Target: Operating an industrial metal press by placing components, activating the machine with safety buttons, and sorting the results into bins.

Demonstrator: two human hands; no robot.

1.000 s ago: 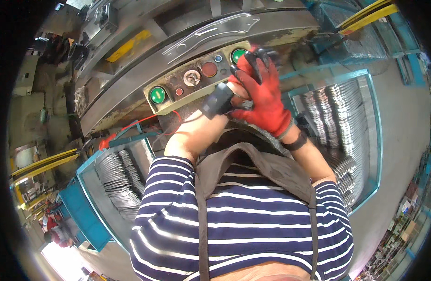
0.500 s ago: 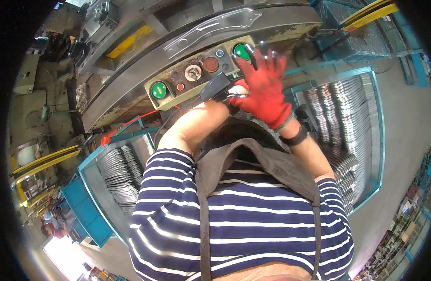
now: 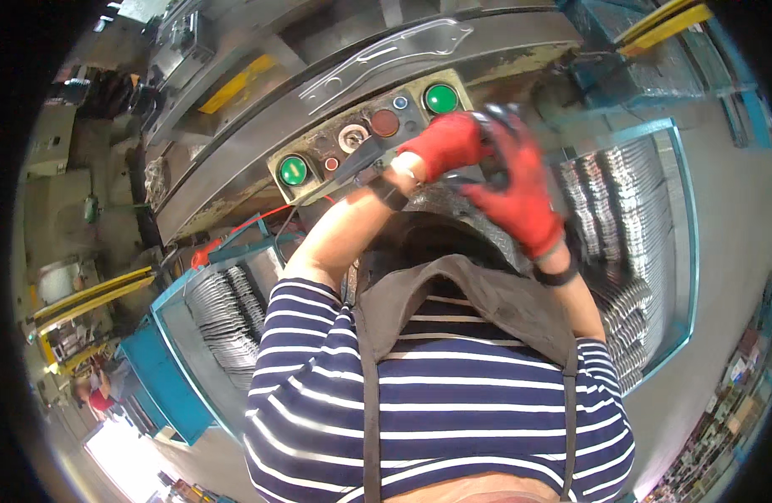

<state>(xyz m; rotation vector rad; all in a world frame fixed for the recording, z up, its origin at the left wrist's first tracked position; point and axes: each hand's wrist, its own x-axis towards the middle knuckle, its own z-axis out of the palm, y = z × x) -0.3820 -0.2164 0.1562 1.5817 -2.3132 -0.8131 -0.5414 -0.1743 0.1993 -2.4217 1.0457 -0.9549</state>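
Observation:
Both my hands wear red work gloves with dark fingertips and are raised beside the control box (image 3: pixel 344 172). My left hand (image 3: pixel 447 144) reaches across to the right, just below the right green button (image 3: pixel 441 99); its fingers are blurred and partly lost against the other glove. My right hand (image 3: pixel 524 189) is next to it, thumb apart from its fingers, its fingertips smeared close to my left fingers. No object shows in either hand. Also on the box are a left green button (image 3: pixel 293 170), a large red button (image 3: pixel 384 123) and a round dial (image 3: pixel 352 137).
A flat shaped metal part (image 3: pixel 386 63) lies on the machine bed beyond the box. Blue-framed crates with stacked metal parts stand at right (image 3: pixel 629 218) and left (image 3: pixel 222 310). A red-handled tool (image 3: pixel 203 254) hangs at left. Another person (image 3: pixel 98 394) is far left.
My left hand has come out from under my right and moved up and right, its glove now showing. My right hand has shifted right and down. The view has moved slightly.

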